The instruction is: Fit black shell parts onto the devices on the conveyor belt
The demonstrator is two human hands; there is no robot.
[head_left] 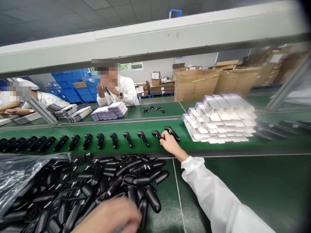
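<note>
My right hand reaches onto the green raised strip, its fingers pinched round the end of a black handheld device shaped like a thermometer gun. Close beside it lies another black device. To the left, a long row of the same devices stretches along the strip, some with small screens showing. Low in the view, my left hand is smeared by motion over the near edge of a heap of black plastic shells. Its fingers cannot be made out, nor whether anything is in them.
White open-flapped boxes are stacked right of my right hand, with more dark devices beyond. Clear plastic sheeting covers part of the heap. A grey beam crosses overhead. Across the line, a co-worker sits behind box bundles.
</note>
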